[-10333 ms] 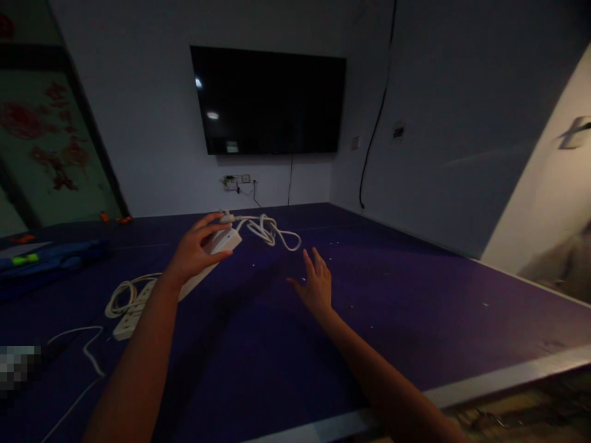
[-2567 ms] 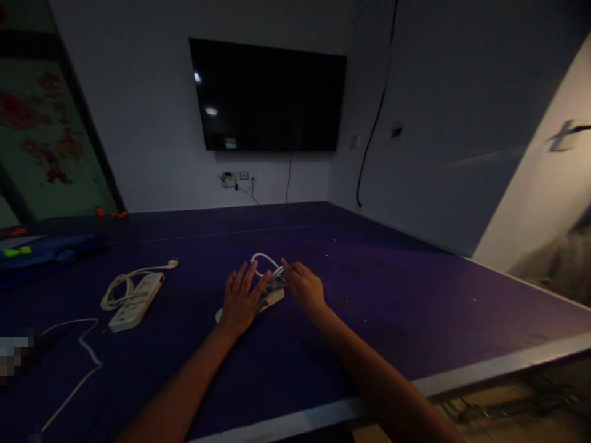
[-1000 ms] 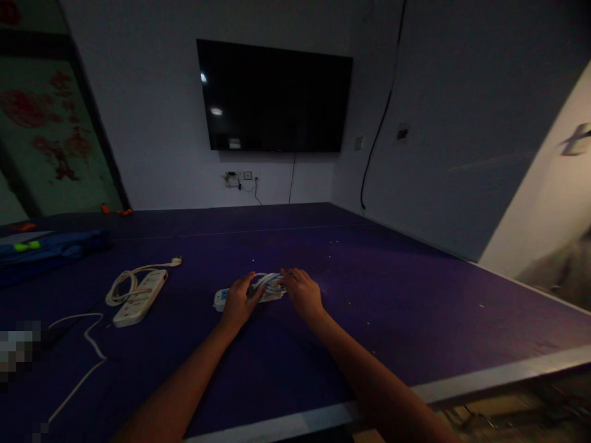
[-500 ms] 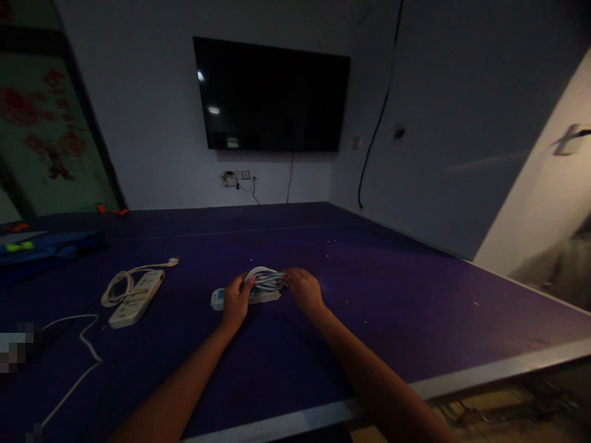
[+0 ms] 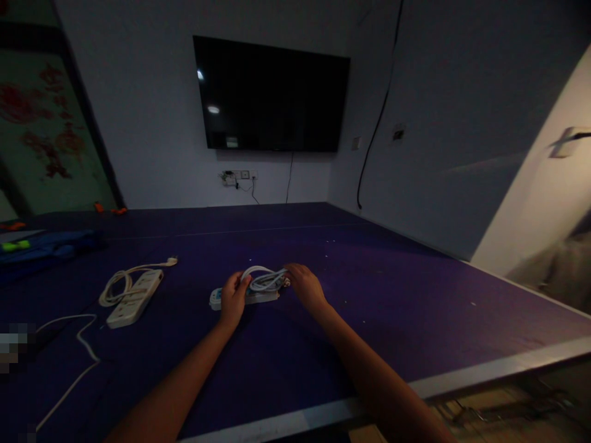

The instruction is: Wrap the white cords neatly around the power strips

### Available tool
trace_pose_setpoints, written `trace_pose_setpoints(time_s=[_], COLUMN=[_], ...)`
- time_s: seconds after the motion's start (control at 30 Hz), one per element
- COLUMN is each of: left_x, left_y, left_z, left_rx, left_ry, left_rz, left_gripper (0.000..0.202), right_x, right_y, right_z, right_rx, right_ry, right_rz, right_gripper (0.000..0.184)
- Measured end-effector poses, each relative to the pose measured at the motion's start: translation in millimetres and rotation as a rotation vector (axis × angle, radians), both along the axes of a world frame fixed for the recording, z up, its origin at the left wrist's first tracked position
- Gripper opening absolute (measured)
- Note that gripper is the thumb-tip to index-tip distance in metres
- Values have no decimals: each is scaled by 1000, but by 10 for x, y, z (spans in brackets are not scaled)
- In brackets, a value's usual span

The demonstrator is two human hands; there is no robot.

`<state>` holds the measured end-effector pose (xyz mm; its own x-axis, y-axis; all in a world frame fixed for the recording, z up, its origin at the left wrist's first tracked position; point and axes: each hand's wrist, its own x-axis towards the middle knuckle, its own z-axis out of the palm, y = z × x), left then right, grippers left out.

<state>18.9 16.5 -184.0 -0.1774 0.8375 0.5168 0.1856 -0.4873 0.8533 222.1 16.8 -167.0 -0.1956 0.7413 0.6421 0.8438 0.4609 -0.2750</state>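
A white power strip (image 5: 258, 296) lies on the dark purple table (image 5: 415, 295) in front of me, with its white cable (image 5: 263, 278) gathered in loops on top of it. My left hand (image 5: 234, 297) is closed on the left end of the cable loops and rests on the strip. My right hand (image 5: 303, 285) is closed on the right end of the loops, where the cable bundle ends. Both hands sit low on the table, close together.
A second white power strip (image 5: 133, 297) with a coiled cable lies at the left. A loose white cable (image 5: 78, 344) trails toward the near left edge. A blue object (image 5: 46, 245) is at the far left. A black television (image 5: 272, 95) hangs on the wall.
Ten seconds ago my left hand held the strip up and the right was open. Since then the strip came to rest on the table and both hands gathered its cable into loops on top.
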Motion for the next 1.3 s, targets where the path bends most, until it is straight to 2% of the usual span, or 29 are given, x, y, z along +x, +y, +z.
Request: trace_pose_setpoints(time_s=[0.13,0.23,0.33,0.5,0.63,0.73,0.93,1.03,1.17,1.3], left_x=[21,27,18,9,13,16,47,59,40,34], left_y=[-49,-68,-75,-118,-184,-234,-277,-295,-361,-394], left_z=[21,15,0,-5,11,20,9,18,53,67], left_rx=[10,32,83,304,516,597,632,649,604,496], left_ry=[44,106,198,429,609,725,788,763,752,677], left_rz=[-2,10,40,67,-13,-76,-125,-136,-171,-197], left_gripper=[42,40,36,22,16,19,32,30,23,52], right_x=[24,54,105,157,137,128,135,142,178,208], right_y=[47,84,115,146,149,155,188,191,193,212], right_z=[-29,-58,-84,-113,-118,-116,-108,-79,-41,-39], right_rx=[6,0,7,11,-28,-38,-55,-51,-64,-102], right_ry=[85,265,467,699,903,1004,1375,1581,1742,1811], right_rz=[2,-59,-115,-100,-31,-9,82,173,283,315], right_gripper=[23,24,34,43,43,42,38,33,24,19])
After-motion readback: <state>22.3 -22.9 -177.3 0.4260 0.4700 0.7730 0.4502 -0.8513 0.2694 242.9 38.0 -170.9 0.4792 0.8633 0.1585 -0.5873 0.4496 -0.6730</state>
